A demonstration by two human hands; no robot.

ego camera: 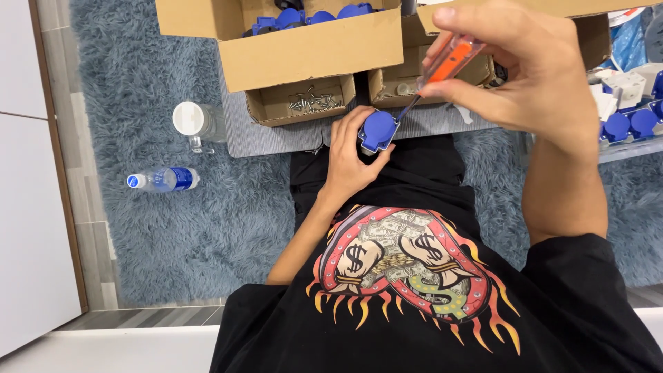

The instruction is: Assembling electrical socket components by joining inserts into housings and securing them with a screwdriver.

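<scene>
left hand [347, 162] grips blue socket [378, 130] | right hand [525, 65] holds orange screwdriver [442, 65]

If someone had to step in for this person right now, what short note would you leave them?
Left hand: holds a blue socket cover over the lap.
Right hand: grips an orange-handled screwdriver, its tip at the cover's upper right corner.
Nearby: a small cardboard box of screws just ahead, a bigger box of blue parts behind it, more blue parts in a tray at the right.
Done: cover in hand, tool on it.
Left: whether the screw is seated cannot be told; many parts remain in the boxes.
</scene>
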